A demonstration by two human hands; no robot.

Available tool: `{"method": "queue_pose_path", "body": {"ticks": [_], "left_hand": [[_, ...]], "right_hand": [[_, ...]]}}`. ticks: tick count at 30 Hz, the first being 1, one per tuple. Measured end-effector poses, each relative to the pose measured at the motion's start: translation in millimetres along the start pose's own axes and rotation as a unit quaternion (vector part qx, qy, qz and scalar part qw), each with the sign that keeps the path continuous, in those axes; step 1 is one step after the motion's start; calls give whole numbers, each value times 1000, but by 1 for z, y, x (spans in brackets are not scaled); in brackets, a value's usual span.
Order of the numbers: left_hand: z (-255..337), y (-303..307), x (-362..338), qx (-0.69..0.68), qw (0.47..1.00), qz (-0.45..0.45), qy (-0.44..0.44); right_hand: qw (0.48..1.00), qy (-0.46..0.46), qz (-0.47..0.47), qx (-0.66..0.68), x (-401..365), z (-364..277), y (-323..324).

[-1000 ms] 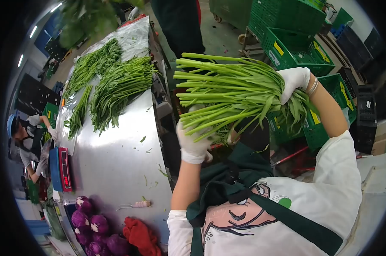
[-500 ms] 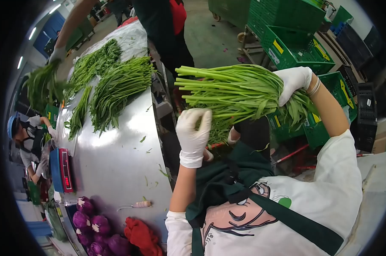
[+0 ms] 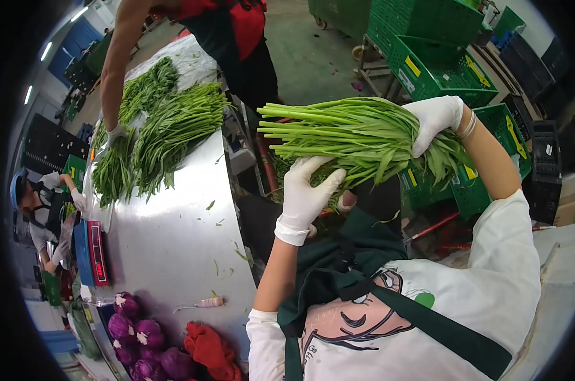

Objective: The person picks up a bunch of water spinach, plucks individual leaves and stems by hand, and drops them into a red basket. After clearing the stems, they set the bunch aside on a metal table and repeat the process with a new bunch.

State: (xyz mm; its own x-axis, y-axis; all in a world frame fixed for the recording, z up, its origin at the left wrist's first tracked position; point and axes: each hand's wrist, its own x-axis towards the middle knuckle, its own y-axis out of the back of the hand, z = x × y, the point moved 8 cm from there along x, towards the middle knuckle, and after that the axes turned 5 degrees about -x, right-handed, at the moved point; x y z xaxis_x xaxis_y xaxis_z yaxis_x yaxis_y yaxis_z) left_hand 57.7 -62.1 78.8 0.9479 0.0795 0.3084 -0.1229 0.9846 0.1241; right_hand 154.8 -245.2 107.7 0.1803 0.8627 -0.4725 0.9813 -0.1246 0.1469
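My right hand [image 3: 437,124], in a white glove, is closed around the leafy end of a thick bunch of water spinach [image 3: 345,130]. The bunch lies level in the air, its cut stalk ends pointing left. Below those stalks is my left hand [image 3: 308,193], also gloved, with thumb and fingers apart and the fingertips at the bunch's lower edge. Whether any single stalk is between them is hard to make out. A larger pile of the same greens [image 3: 179,130] rests on the metal table [image 3: 179,247] to the left.
Across the table, a co-worker's gloved hand [image 3: 116,134] is on the greens. A scale [image 3: 92,254] with a red display, purple cabbages [image 3: 149,333], a red cloth [image 3: 211,352] and a small hooked knife [image 3: 202,305] are on the near part. Green crates [image 3: 440,70] stand at right.
My left hand has moved up and right to the bunch's lower edge, its fingers spreading. The bunch barely shifts. The co-worker's hand has brought a bundle of greens down onto the table.
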Motion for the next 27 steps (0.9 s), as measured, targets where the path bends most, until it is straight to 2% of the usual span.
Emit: {"method": "queue_pose_path", "body": {"ticks": [4,7,10,13,16,17,20,21,24,25,26,27], "left_hand": [[-10,0,0,-66,997,8,36],[-4,5,0,10,999,29,-36],[-2,8,0,7,997,53,-60],[10,13,-2,64,989,85,-104],[19,24,-3,185,961,101,-178],[11,25,-3,196,968,54,-147],[-45,49,-9,205,969,97,-94],[-81,62,-13,200,973,113,-25],[-115,57,-22,147,983,47,97],[-116,50,-22,147,983,21,106],[-111,40,-20,156,986,-14,61],[-117,33,-17,109,992,-19,55]], "right_hand": [[1000,-21,-13,6,1,3,-2],[1000,-3,4,0,0,-1,-1],[1000,7,22,9,-1,-2,-1],[1000,-1,21,9,-1,0,-1],[999,-4,33,-3,-4,-1,2],[999,-4,40,-7,-7,-2,4],[997,30,74,-8,-23,-13,11],[997,39,69,21,-26,-15,11],[994,28,103,31,-38,-1,23],[993,32,108,44,-39,0,23],[993,36,102,51,-38,-1,20],[993,41,96,58,-37,-5,17]]}}
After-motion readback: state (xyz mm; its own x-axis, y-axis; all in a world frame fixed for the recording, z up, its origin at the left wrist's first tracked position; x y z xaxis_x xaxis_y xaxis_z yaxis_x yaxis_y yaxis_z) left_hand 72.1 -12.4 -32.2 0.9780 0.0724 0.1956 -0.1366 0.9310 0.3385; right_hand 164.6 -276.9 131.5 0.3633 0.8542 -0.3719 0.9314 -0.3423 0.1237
